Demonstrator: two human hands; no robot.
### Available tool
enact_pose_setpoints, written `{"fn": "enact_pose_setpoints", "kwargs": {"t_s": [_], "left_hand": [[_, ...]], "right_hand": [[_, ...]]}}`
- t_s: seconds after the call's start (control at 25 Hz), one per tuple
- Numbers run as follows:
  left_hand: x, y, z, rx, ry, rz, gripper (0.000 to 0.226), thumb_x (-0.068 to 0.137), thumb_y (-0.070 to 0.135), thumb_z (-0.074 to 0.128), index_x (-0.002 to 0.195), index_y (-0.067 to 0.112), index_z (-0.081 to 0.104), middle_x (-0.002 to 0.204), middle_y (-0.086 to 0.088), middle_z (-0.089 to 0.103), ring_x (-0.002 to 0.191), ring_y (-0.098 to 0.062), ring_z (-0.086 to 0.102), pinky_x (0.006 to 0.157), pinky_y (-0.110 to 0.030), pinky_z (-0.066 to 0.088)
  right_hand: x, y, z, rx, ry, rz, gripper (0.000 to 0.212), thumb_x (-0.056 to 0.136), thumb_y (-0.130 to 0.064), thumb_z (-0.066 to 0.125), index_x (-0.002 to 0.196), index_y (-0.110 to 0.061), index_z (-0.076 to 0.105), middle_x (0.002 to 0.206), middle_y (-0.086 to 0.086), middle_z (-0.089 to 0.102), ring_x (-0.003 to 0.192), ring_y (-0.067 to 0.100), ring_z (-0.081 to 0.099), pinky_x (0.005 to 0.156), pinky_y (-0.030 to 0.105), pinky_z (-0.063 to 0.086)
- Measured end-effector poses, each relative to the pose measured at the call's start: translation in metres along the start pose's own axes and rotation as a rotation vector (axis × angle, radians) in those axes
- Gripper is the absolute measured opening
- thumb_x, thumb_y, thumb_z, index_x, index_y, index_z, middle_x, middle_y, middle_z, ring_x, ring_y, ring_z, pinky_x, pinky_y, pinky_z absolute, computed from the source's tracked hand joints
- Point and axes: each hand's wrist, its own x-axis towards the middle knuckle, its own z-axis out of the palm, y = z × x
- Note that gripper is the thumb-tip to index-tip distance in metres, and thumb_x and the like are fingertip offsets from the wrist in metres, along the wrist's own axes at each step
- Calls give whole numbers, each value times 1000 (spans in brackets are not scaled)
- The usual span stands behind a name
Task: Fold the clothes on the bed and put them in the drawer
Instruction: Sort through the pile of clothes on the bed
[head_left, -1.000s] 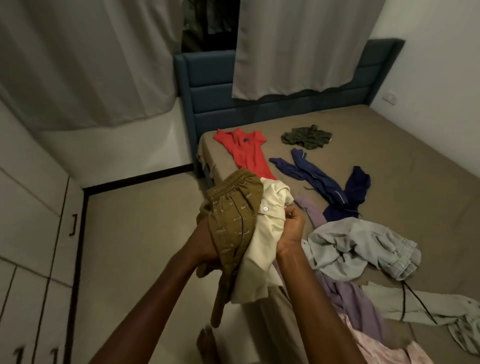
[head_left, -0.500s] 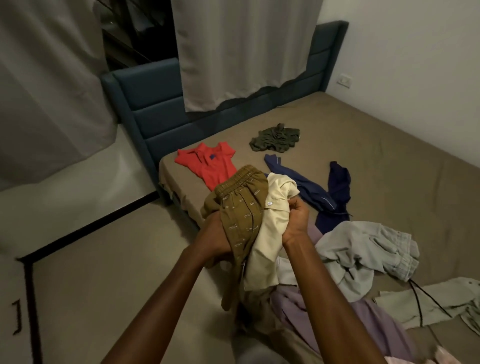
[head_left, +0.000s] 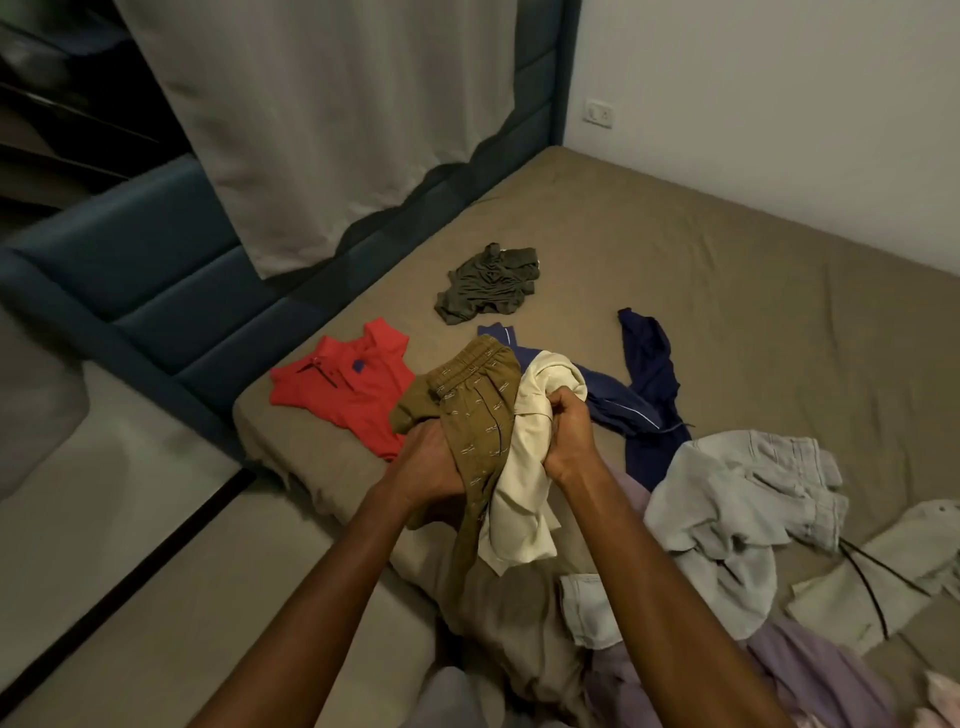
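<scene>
My left hand (head_left: 434, 460) grips olive-brown patterned shorts (head_left: 470, 402) with an elastic waistband, held up over the bed's near corner. My right hand (head_left: 569, 439) grips a cream shirt (head_left: 524, 501) right beside the shorts, its cloth hanging down below my fist. The two hands are close together, and the two garments touch. On the tan bed (head_left: 727, 270) lie a red polo shirt (head_left: 345, 389), a crumpled dark green garment (head_left: 488, 286), navy track pants (head_left: 644, 374) and a pale grey garment (head_left: 737, 499). No drawer is in view.
A blue padded headboard (head_left: 156, 291) runs behind the bed, with grey curtains (head_left: 332, 114) hanging over it. A lilac garment (head_left: 810, 675) and a light cloth with a black cord (head_left: 883, 582) lie at the near right. Floor (head_left: 104, 545) is at the left. A wall socket (head_left: 597, 111) is on the right wall.
My view has swung right and moved closer to the bed; the wardrobe doors at the left have left the frame. Both hands still hold the same two garments together.
</scene>
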Motion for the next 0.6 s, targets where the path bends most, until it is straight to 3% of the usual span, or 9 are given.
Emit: {"fn": "enact_pose_setpoints", "kwargs": {"t_s": [0.12,0.24,0.32,0.36,0.4,0.48,0.52,0.6], "left_hand": [[54,-16,-7,45,-111,65,59,83,28,66,136,2,59,140,-19,59,130,-35,56,103,-25,36],[102,-31,-10,35,-197,126,52,87,21,70,134,2,60,137,-19,61,129,-32,57,104,-24,35],[130,-41,-9,73,-217,169,50,88,16,71,135,3,60,136,-17,61,128,-32,57,107,-31,38],[143,-46,-2,79,-254,197,49,89,19,67,136,4,60,137,-17,61,128,-30,57,107,-32,39],[155,-52,5,78,-295,215,48,87,22,63,132,6,63,132,-16,64,122,-29,60,102,-32,43],[181,-58,19,118,-426,199,37,79,21,56,110,7,70,111,-17,72,97,-32,67,80,-32,48],[191,-62,27,157,-498,183,25,78,19,55,96,8,69,100,-18,73,86,-33,67,73,-33,46],[203,-62,36,214,-556,156,13,83,21,53,82,13,63,92,-18,73,78,-32,65,68,-35,45]], "right_hand": [[34,-2,16,1,73,13,26,93,-16,47,95,-7,72,89,14,69,84,25,66,94,43,51],[71,0,28,-54,162,-14,25,97,-16,47,90,-9,70,77,11,71,77,24,67,82,38,54],[97,-1,32,-136,252,-14,20,90,-23,54,91,-10,69,81,13,69,81,27,67,78,36,54],[109,0,31,-230,277,-1,27,82,-29,58,96,-8,69,88,15,68,87,31,67,79,36,54],[120,0,28,-345,289,16,37,79,-31,59,106,-7,67,94,16,67,91,34,67,75,33,54],[134,-1,22,-595,278,15,43,91,-20,57,133,-9,55,103,13,65,91,30,67,62,24,54],[136,-1,18,-706,289,-10,52,95,-14,57,145,-10,47,113,12,64,96,28,66,65,25,56],[137,-3,1,-827,343,-72,57,95,-13,59,150,-15,45,134,13,58,113,30,60,90,40,57]]}}
